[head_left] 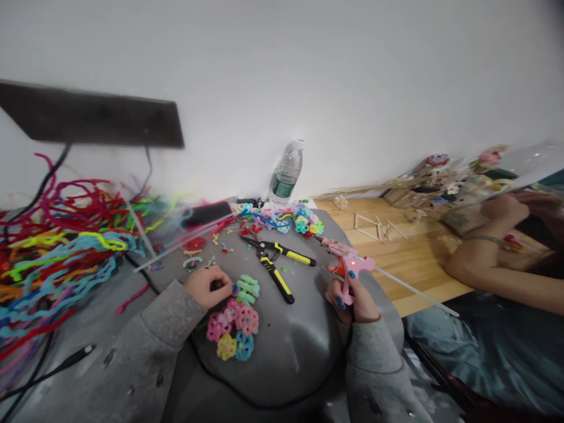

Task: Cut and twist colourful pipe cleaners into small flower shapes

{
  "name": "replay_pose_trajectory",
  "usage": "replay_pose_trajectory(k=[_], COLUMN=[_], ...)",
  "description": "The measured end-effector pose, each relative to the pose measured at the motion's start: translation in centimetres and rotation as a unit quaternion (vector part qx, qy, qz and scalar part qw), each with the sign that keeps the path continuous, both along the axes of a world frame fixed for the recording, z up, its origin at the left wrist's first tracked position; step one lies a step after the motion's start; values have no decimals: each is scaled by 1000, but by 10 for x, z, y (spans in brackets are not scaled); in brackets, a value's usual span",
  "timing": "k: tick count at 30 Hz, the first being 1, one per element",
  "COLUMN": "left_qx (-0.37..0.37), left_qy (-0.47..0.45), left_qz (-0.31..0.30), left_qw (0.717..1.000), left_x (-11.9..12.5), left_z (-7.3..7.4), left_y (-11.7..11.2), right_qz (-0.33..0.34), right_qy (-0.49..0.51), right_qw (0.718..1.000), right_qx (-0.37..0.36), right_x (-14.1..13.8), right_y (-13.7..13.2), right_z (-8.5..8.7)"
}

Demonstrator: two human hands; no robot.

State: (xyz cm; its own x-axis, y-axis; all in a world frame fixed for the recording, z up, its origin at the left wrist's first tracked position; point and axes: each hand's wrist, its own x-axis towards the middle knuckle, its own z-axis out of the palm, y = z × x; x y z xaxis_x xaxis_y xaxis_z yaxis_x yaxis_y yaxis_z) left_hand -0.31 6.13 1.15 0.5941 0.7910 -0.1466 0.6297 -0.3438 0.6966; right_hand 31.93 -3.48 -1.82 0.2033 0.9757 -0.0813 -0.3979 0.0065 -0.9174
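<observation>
My right hand (359,299) is wrapped round the handle of a pink hot glue gun (348,256). Its orange trigger is under my fingers, its nozzle points up and left, and a long clear glue stick (416,289) sticks out of its back. My left hand (209,286) is closed, fingers curled together beside a cluster of fuzzy pipe-cleaner flowers (247,319) in pink, yellow and blue. A light green pipe-cleaner piece (248,288) lies just right of its fingertips. Whatever those fingers hold, if anything, is hidden. Yellow-and-black pliers (277,276) lie between the hands.
Colourful pipe cleaners (66,252) are heaped on the left. A water bottle (287,176) stands by the wall, behind more pipe-cleaner flowers (308,220). A black cable (247,402) loops along the near side. At right, another person's arm (497,264) rests over a wooden table (409,282).
</observation>
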Motion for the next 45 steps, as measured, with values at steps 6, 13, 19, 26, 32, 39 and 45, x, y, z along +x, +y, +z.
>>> replay_pose_trajectory(k=[6, 13, 19, 26, 32, 39, 45], left_qx=[30, 10, 76, 73, -18, -61, -79], left_qy=[14, 36, 115, 110, 0, -46, -57], left_qz=[42, 35, 94, 106, 74, 27, 23], left_qw=[999, 999, 986, 986, 997, 997, 995], left_x=[4, 6, 16, 17, 4, -7, -7], left_z=[-2, 3, 6, 5, -1, -4, -6], left_y=[-4, -5, -15, -16, -4, 5, 6], right_qz=[-9, -8, -8, -11, -18, -6, -13], right_qy=[20, 21, 16, 6, 18, -2, 12], right_qw=[1000, 1000, 1000, 1000, 1000, 1000, 1000], right_qx=[1, -2, -6, -8, -4, -8, -8], right_x=[-1, -2, -2, -2, -4, -3, -4], right_y=[0, 0, 0, 0, 0, 0, 1], right_z=[0, 0, 1, 1, 3, 4, 3])
